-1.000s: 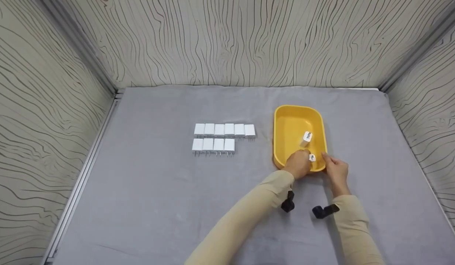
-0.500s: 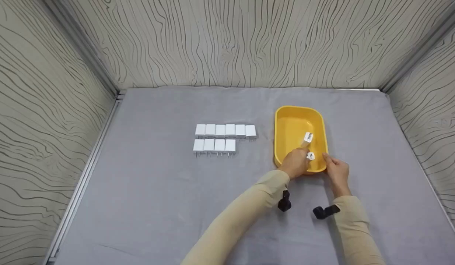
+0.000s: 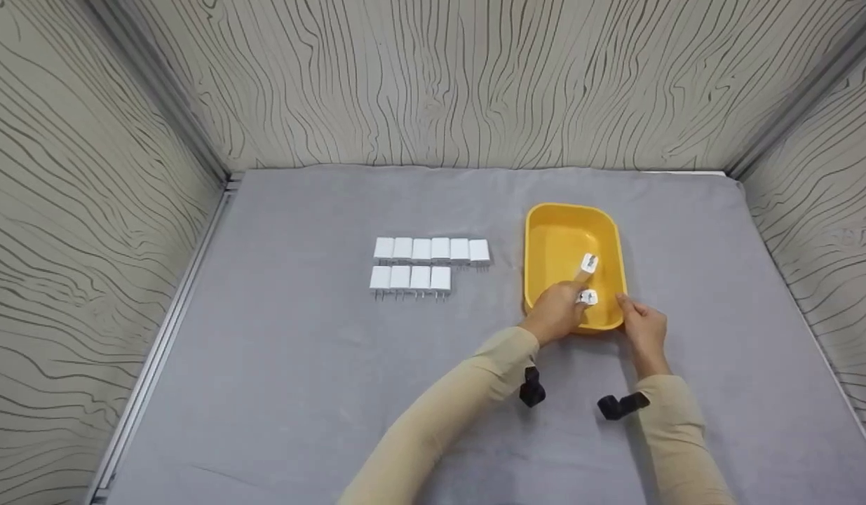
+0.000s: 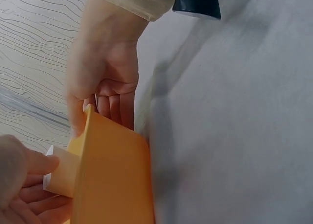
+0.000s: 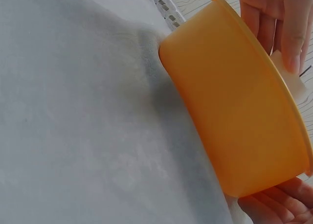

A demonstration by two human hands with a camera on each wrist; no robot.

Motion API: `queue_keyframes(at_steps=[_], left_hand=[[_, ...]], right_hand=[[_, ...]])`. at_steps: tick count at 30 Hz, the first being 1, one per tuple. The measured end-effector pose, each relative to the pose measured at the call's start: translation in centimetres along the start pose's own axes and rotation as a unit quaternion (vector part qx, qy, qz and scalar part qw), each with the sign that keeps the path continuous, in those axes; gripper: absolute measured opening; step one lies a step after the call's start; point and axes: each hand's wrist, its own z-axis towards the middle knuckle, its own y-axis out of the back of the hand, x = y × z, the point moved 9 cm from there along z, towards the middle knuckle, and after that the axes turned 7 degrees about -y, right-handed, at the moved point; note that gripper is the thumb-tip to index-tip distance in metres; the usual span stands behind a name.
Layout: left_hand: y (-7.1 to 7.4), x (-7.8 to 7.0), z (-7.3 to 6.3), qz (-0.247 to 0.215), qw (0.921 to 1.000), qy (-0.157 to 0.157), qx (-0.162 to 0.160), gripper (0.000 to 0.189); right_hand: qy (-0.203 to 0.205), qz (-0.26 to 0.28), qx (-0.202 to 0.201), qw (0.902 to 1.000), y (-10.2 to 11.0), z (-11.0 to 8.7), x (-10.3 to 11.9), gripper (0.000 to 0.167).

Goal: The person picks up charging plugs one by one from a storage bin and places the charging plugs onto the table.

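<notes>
In the head view, my left hand (image 3: 555, 312) reaches over the near side of a yellow plastic bin (image 3: 577, 206) and pinches a white plug-in charger (image 3: 588, 298). The left wrist view shows the thumb on the charger (image 4: 63, 172), just inside the bin wall. A metal prong sticks out from it in the right wrist view. My right hand (image 3: 644, 328) grips the bin's near right corner, thumb over the rim and fingers outside. Another white charger (image 3: 589, 264) is in the bin, partly hidden behind the left hand.
Left of the bin, white chargers lie in two touching rows on the grey cloth (image 3: 299, 365): a longer far row (image 3: 431, 249) and a shorter near row (image 3: 410, 278), prongs toward me. Wood-patterned panels (image 3: 433, 84) enclose the back and sides.
My left hand has drawn slightly left with the charger, which has turned so its prong end points more leftward. The right hand keeps its grip on the bin.
</notes>
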Motion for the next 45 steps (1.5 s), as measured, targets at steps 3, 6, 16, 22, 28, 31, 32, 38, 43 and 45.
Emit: queue_keyframes(at_steps=[3,6,16,22,28,31,32,38,43,45], left_hand=[[0.4,0.3,-0.4,-0.016,0.9998,0.001,-0.008,0.030],[0.9,0.5,-0.7,-0.023,0.9995,-0.006,-0.021,0.032],[2.1,1.1,-1.8,-0.051,0.9975,-0.023,-0.043,0.030],[2.9,1.6,-2.3,-0.053,0.9961,-0.039,-0.059,0.030],[3.7,2.3,-2.9,-0.056,0.9945,-0.041,-0.078,0.031],[4.2,2.6,-3.3,-0.061,0.9926,-0.048,-0.093,0.031],[4.4,2.7,-3.5,-0.065,0.9917,-0.050,-0.099,0.031],[5.1,3.4,-4.3,-0.074,0.9892,-0.050,-0.116,0.030],[5.6,3.8,-4.9,-0.076,0.9876,-0.052,-0.127,0.030],[5.8,4.1,-5.1,-0.083,0.9861,-0.052,-0.134,0.029]], right_hand=[[-0.004,-0.004,0.003,1.0000,0.0,0.0,-0.1,0.057],[-0.002,-0.009,0.002,1.0000,0.0,0.0,-0.1,0.058],[0.009,-0.005,0.006,0.9999,0.0,0.0,0.1,0.059],[-0.001,-0.007,0.020,0.9998,-0.2,-0.1,-0.1,0.062],[0.002,-0.017,0.017,0.9997,-0.1,-0.1,0.0,0.062],[0.006,-0.013,0.013,0.9998,0.1,-0.1,0.0,0.061],[0.007,-0.011,0.012,0.9998,0.1,-0.1,0.0,0.061],[0.004,-0.009,0.016,0.9998,0.0,-0.2,0.0,0.061],[0.011,0.017,0.021,0.9996,0.0,-0.2,0.2,0.057],[0.013,0.026,0.028,0.9992,-0.1,-0.2,0.2,0.056]])
